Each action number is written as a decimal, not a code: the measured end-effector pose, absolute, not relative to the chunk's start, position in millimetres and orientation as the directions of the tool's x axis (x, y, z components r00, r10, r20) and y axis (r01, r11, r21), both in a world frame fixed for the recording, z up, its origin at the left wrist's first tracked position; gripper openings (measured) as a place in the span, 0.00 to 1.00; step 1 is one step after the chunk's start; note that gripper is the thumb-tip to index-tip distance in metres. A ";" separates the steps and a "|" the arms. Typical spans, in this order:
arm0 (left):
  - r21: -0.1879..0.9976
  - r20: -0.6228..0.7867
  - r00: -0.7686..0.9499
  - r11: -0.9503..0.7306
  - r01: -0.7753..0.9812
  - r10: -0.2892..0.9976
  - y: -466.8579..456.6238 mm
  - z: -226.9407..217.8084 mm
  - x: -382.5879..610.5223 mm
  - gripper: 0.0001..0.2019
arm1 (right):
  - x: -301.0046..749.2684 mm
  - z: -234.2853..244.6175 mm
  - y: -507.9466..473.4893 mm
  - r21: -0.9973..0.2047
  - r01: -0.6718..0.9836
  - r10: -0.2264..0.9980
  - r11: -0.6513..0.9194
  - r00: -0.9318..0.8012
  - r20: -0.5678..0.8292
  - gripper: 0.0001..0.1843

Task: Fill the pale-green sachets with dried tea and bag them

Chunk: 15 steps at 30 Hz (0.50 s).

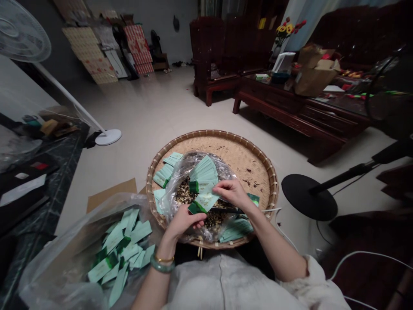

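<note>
A living room floor, a round woven tray, and one green packet pinched between two hands.

Past the floor (155, 116) stands a dark wooden table (290, 103). The woven tray (209, 134) on the floor holds a clear plastic bag (196, 161) of dark dried bits, with loose packets (235, 230) beside it. Above the bag, the left hand (183, 221) and right hand (230, 193) both hold the green packet (204, 200). More packets (121, 245) fill a second bag (64, 267) just beside the tray.
</note>
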<state>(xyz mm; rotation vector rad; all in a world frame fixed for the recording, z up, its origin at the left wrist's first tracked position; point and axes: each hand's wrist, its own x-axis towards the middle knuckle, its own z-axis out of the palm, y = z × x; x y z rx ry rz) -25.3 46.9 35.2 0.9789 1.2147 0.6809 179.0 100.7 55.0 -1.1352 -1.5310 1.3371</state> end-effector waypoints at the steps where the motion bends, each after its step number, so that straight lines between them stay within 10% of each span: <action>1: 0.907 -0.413 0.244 0.419 0.028 0.877 48.1 36.0 -27.4 0.16 | 179.7 55.0 100.7 -0.992 0.120 0.953 0.030 -0.304 -0.008 0.16; 15: 0.916 -0.362 0.126 0.377 -0.134 0.924 49.7 32.3 -13.8 0.22 | 159.4 33.6 87.8 -0.988 0.110 0.928 -0.106 -0.345 -0.138 0.21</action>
